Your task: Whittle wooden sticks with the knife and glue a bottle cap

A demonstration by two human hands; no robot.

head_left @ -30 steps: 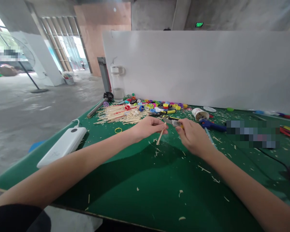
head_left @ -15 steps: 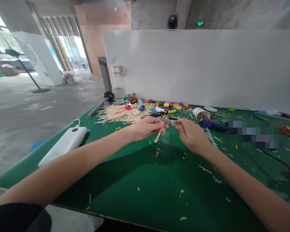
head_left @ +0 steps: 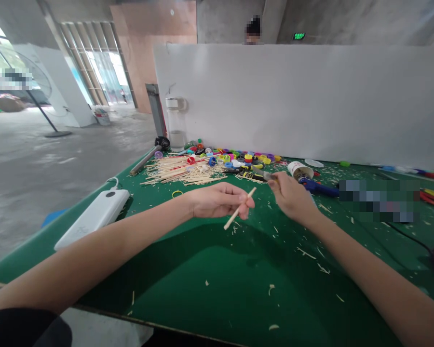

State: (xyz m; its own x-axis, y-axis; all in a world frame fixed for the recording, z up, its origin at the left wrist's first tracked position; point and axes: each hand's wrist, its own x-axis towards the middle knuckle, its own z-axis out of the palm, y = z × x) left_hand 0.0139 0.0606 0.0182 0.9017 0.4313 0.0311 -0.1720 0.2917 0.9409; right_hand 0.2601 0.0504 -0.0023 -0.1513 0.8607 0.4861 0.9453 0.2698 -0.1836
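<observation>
Between the thumb and fingers of my left hand [head_left: 224, 201] is a short pale wooden stick [head_left: 235, 214], tilted, its lower end pointing toward me. My right hand [head_left: 292, 197] is closed around a utility knife [head_left: 264, 173], whose grey blade points up and left. The blade and the stick are apart. Behind the hands lies a heap of wooden sticks [head_left: 173, 171], some with red parts, and many coloured bottle caps [head_left: 227, 158]. Black-and-yellow tools [head_left: 253, 176] lie just beyond the knife.
On the green table [head_left: 188, 279] are scattered wood shavings. A white power bank [head_left: 94, 217] lies left, and a glass bottle [head_left: 176, 123] stands by the white panel [head_left: 292, 101]. A tipped paper cup [head_left: 299, 170] and a blue-handled tool [head_left: 320, 189] are at right.
My right hand and the knife have moved away from the stick, up and right. My left hand has turned the stick, so more of it shows.
</observation>
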